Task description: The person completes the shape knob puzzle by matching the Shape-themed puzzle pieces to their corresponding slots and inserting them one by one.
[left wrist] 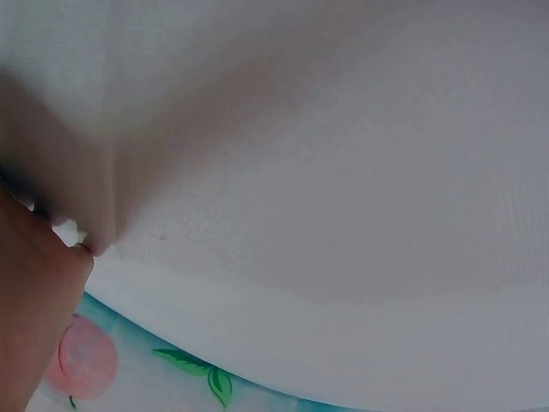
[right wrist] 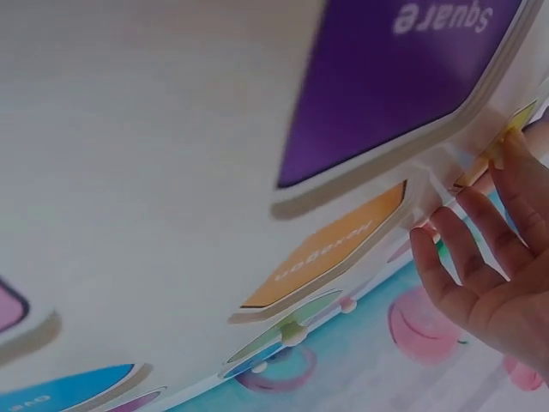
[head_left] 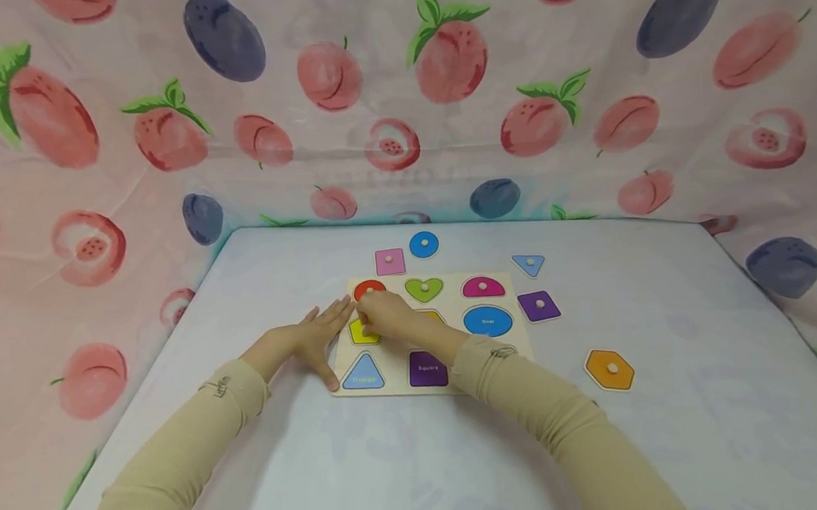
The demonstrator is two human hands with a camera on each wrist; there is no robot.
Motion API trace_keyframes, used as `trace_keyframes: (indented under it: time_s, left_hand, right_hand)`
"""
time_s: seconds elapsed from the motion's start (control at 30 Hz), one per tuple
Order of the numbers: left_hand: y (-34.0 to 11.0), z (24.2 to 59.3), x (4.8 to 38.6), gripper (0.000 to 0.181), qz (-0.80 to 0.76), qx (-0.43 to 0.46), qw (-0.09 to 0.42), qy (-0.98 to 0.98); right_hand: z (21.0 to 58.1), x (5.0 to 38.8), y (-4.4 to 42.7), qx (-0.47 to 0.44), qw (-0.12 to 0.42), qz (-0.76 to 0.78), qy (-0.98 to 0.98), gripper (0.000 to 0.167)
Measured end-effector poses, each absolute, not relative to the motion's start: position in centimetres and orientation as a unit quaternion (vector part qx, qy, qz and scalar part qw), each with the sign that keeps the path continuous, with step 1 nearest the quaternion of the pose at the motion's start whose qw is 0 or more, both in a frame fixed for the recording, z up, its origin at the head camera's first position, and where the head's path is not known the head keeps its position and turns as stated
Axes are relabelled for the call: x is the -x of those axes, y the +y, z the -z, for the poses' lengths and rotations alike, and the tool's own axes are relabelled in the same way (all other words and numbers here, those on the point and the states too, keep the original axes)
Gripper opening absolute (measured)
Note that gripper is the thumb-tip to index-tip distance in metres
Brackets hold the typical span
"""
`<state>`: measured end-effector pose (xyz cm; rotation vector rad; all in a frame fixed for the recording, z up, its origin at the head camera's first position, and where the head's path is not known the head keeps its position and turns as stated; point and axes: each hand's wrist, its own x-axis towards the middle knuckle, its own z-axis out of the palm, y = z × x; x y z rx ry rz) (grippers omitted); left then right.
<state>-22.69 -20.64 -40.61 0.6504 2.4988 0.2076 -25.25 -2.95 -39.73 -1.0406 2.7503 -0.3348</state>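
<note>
I judge it nearly half done — red piece (head_left: pixel 363 289), green heart (head_left: pixel 424 289) and magenta half-circle (head_left: pixel 483 289) in the board (head_left: pixel 396 374), right hand (head_left: pixel 394 318) pinching the yellow piece (head_left: pixel 363 335) on its left side, left hand (head_left: pixel 315 341) spread alongside — with five loose pieces (head_left: pixel 600 370) beyond or right of it.

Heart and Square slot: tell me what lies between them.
The Hexagon slot lies between heart and Square slot in the right wrist view; in the head view, the right hand partly hides it.

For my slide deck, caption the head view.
Left hand touching the shape board, right hand pinching the yellow piece, loose shapes nearby.
</note>
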Motion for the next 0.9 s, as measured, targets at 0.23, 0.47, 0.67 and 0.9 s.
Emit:
trace_keyframes:
  time_s: [0.23, 0.47, 0.67, 0.9]
  left_hand:
    - [-20.5, 40.5, 22.8, 0.141, -0.066, -0.243, 0.271, 0.929]
    - [-20.4, 40.6, 22.8, 0.141, -0.069, -0.244, 0.275, 0.927]
    - [-20.7, 40.7, 22.8, 0.141, -0.065, -0.241, 0.277, 0.928]
    - [-20.4, 40.4, 22.7, 0.141, -0.073, -0.239, 0.281, 0.927]
  right_hand:
    - [39.6, 25.6, -3.4, 0.338, 0.088, 0.106, 0.931, 0.014]
    - [39.5, 25.7, -3.6, 0.342, 0.094, 0.101, 0.93, 0.014]
    - [39.6, 26.0, -3.6, 0.354, 0.101, 0.103, 0.924, 0.013]
    - [39.3, 26.6, -3.2, 0.369, 0.12, 0.096, 0.917, 0.015]
